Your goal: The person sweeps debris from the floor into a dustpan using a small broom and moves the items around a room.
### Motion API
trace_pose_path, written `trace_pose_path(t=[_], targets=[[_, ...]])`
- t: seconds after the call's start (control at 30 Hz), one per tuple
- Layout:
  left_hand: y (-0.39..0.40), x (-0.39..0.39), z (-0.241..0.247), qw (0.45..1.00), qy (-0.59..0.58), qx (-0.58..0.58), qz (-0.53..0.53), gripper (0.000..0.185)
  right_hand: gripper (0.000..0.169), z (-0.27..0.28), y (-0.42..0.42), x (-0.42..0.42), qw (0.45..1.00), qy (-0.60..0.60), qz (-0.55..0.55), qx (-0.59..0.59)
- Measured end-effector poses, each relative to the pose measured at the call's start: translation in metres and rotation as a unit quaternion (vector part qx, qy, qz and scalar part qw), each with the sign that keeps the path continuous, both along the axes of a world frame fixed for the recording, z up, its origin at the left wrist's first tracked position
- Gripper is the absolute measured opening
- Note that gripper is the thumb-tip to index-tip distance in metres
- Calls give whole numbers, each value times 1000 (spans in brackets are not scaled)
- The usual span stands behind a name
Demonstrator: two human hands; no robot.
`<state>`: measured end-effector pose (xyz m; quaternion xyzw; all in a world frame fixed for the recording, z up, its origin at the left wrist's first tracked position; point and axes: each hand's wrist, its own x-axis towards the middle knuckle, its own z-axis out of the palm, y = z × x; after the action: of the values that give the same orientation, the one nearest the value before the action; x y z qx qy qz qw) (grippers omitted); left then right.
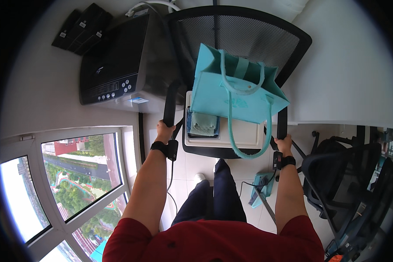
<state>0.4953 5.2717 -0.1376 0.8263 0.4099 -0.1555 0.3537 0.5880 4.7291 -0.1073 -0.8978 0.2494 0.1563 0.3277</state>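
In front of me stands an office chair with a black mesh back [239, 29]. My left hand [165, 131] grips the front end of its left armrest [171, 101], and my right hand [284, 144] grips the right armrest [282, 121]. A turquoise tote bag [229, 95] with two rope-like handles rests on the seat, its top gaping and one handle drooping over the front. Beneath the bag lies a cream plastic tray or lid [245, 134]. Folded pale green cloth [203, 124] sits at its left, on something dark blue. The bag's contents are hidden.
A dark top-loading washing machine [118, 62] stands left of the chair, near stacked black boxes [82, 29]. Windows [82, 170] line the left wall. A turquoise dustpan [262, 190] lies on the tiled floor. More black office chairs [340, 167] crowd the right side.
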Motion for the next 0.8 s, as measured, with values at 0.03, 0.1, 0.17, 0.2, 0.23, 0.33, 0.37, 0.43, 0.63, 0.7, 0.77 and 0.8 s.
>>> trace_pose_path(t=[0.03,0.1,0.17,0.2,0.23,0.33,0.37,0.43,0.63,0.7,0.77,0.8], targets=[[-1,-13,4,1000,7,-7,4,70,52,9,4,-15,1000,1,-7,21],[-3,-41,11,1000,20,-22,7,71,53,16,7,-46,999,23,0,-45],[-6,-66,21,1000,23,-16,3,70,54,12,3,-76,997,34,-2,-70],[-7,-80,25,999,24,-20,11,70,58,26,7,-86,997,61,3,-38],[-8,-95,28,999,25,-24,19,70,58,28,8,-99,997,68,8,-36],[-3,-149,28,998,50,-28,16,69,58,24,7,-137,997,71,24,-33],[-6,-162,36,998,53,-27,26,69,57,11,2,-149,997,70,23,-34],[3,-202,28,998,43,-26,36,71,58,21,16,-167,996,74,36,-30],[28,-307,3,993,12,-32,111,79,58,9,36,-209,993,44,106,-18],[39,-331,8,992,32,-13,122,78,57,12,53,-216,991,44,122,-18],[64,-372,-29,988,15,-23,151,76,56,15,70,-225,989,35,145,-12],[63,-365,-15,989,40,-2,139,74,55,12,76,-230,988,42,145,-27]])
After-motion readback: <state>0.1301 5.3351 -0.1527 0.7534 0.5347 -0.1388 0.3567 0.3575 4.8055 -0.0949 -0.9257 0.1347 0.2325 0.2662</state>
